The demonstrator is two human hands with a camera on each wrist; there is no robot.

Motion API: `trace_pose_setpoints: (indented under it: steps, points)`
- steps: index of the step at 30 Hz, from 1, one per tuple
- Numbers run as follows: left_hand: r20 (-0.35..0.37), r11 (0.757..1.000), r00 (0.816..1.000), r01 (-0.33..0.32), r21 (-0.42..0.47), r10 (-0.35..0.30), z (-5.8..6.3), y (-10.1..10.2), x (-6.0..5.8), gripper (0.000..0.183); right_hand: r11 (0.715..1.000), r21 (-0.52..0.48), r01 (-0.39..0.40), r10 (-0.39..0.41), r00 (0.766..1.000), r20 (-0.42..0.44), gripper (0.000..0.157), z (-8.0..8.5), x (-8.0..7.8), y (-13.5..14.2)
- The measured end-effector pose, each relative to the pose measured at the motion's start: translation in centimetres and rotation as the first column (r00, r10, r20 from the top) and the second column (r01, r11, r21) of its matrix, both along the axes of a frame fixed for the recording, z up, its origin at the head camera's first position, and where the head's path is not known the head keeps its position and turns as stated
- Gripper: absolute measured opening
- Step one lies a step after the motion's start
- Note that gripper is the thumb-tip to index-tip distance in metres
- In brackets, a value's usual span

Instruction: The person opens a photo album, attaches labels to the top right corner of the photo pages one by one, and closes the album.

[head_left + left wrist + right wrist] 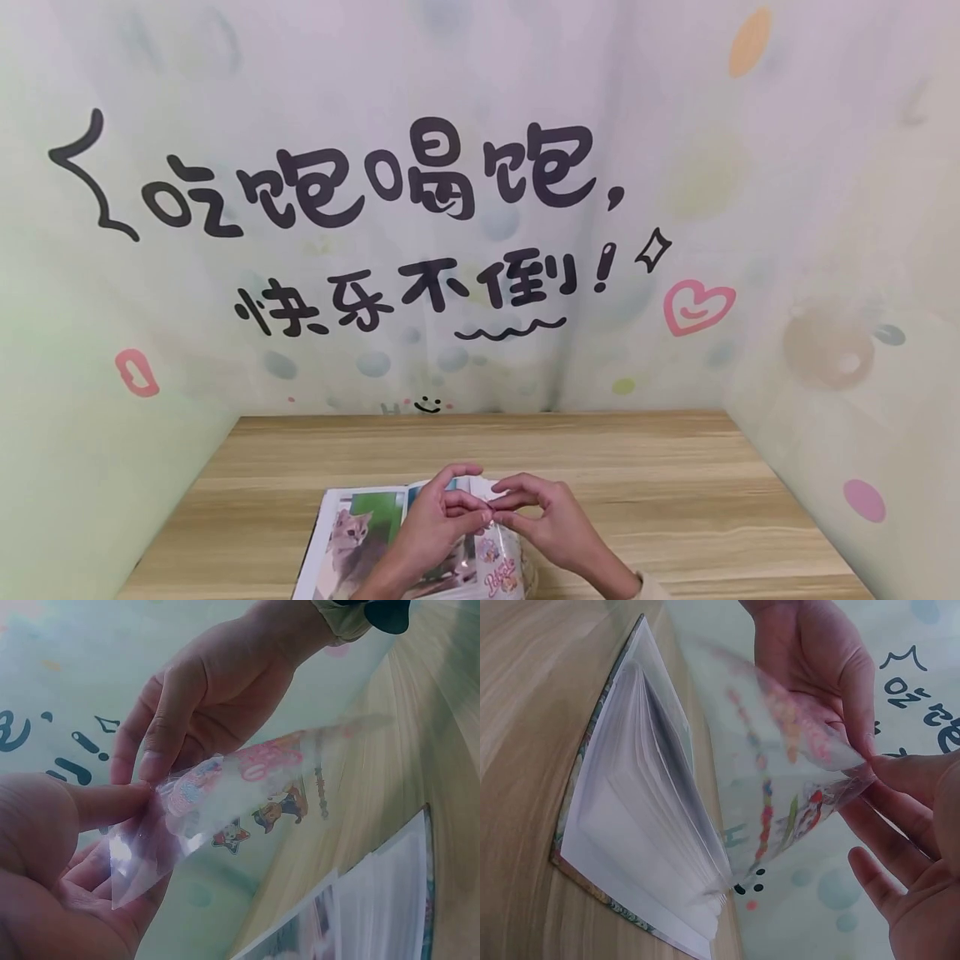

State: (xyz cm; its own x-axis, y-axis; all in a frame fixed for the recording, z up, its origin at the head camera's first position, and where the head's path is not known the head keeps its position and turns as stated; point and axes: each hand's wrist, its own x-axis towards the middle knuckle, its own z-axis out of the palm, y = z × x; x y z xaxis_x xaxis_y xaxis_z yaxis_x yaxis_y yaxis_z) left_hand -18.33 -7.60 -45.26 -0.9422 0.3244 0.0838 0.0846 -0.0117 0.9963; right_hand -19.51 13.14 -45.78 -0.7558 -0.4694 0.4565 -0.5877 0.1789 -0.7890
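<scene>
Both hands meet above the right page of an open photo album [321,533]. They hold a clear plastic bag [270,769] printed with pink lettering and small cartoon animals. My left hand [431,529] pinches the bag's edge between thumb and fingers. Close against it, my right hand [551,517] pinches the same edge with thumb and fingertips. In the right wrist view the bag slants down from the fingertips, its lower part overlapping the album's pages [637,795]. A cat photo [352,537] fills the left page; the left forearm and hand partly hide the right one.
The album lies on a wood-grain table [660,500], near the front edge of the head view. Behind the table hangs a pale backdrop [480,358] with dark lettering, coloured spots and hearts. More pale walls stand at the left and right sides.
</scene>
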Motion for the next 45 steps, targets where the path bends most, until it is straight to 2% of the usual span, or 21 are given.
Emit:
trace_pose_setpoints:
  steps: [6,12,17,21,28,33,38,45]
  points:
    - [-0.001,1.000,1.000,-0.005,-0.008,0.005,0.02,-0.04,-0.02,0.054,1.000,-0.018,-0.023,0.024,0.999,0.046,0.028,0.22,-0.01,0.24]
    - [-0.002,1.000,1.000,-0.006,-0.009,0.006,-0.03,0.06,-0.03,0.054,1.000,-0.005,-0.011,0.012,0.994,0.106,0.027,0.24,-0.12,0.42]
    - [0.000,1.000,1.000,0.005,0.001,-0.005,-0.08,0.16,0.00,0.055,1.000,-0.001,0.008,-0.008,0.993,0.121,0.026,0.23,-0.15,0.51]
    - [0.008,0.999,1.000,0.017,0.028,-0.018,-0.08,0.24,0.05,0.054,1.000,-0.012,0.025,-0.024,0.996,0.083,0.025,0.16,-0.13,0.51]
    - [0.007,0.998,1.000,0.027,0.049,-0.028,-0.06,0.46,0.10,0.053,0.997,0.008,0.074,-0.074,0.997,-0.031,0.022,0.06,-0.01,0.31]
    - [0.011,0.998,1.000,0.025,0.051,-0.025,-0.07,0.48,0.13,0.051,0.991,0.034,0.129,-0.127,0.991,-0.046,0.020,0.04,0.10,0.19]
    - [0.013,0.998,1.000,0.020,0.053,-0.021,-0.14,0.48,0.11,0.051,0.983,0.050,0.175,-0.169,0.980,-0.108,0.016,0.04,0.15,0.00]
    - [0.031,0.998,0.999,0.010,0.062,-0.012,-0.22,0.43,0.07,0.049,0.983,0.037,0.179,-0.175,0.980,-0.098,0.014,0.13,0.17,0.01]
